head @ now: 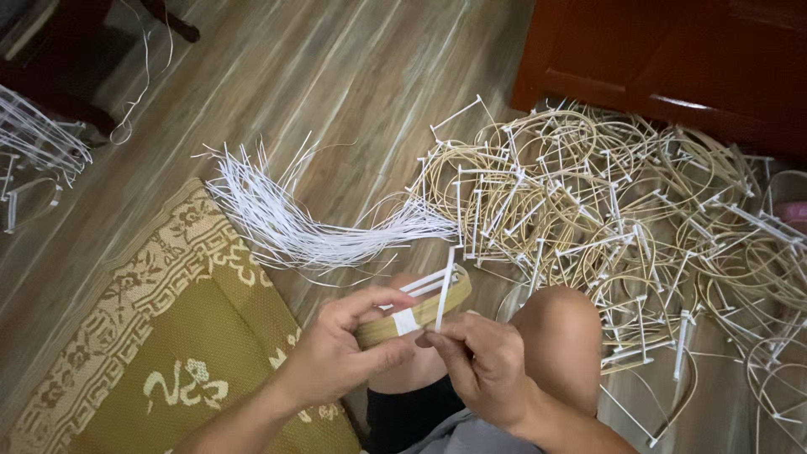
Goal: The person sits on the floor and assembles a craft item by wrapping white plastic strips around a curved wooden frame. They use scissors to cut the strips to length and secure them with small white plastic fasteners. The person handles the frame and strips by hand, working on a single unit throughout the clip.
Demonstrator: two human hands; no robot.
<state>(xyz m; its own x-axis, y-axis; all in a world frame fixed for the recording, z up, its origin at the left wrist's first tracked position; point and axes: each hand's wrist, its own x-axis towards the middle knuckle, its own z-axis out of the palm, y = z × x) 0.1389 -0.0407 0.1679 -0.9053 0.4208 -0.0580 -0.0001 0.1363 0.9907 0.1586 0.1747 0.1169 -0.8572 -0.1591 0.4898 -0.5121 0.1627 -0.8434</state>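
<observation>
Ahead of hands: a fan of white strips (pixel 286 223) lies across the floor (pixel 336 76), just beyond the knee (pixel 551 324).
Right side: a dense heap of cane hoops (pixel 605 210) blocks the floor up to the red cabinet (pixel 664 59).
Left side: the patterned mat (pixel 168 336) lies flat, open above.
Far left: wire frames (pixel 34 147) and a dark chair leg (pixel 168 21).
Middle floor: bare boards between strips and chair.
</observation>
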